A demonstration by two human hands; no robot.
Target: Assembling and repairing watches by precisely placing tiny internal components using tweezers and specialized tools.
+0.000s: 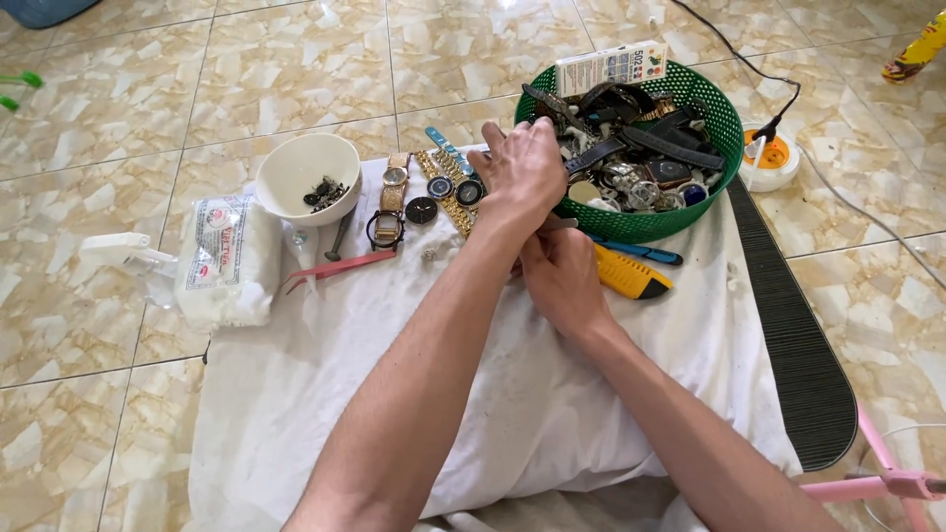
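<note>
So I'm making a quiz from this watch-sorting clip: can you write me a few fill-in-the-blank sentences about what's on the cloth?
1. The left hand reaches to the rim of a round ____ basket full of watches and straps.
2. The white bowl of small dark parts stands on the ____ side of the row of watches.
3. The utility knife near the right hand is ____.

Missing words: green; left; yellow

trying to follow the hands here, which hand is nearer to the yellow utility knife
Right. The right hand lies on the white cloth just beside the yellow utility knife, near its left end. The left hand is higher up, at the rim of the green basket.
</note>
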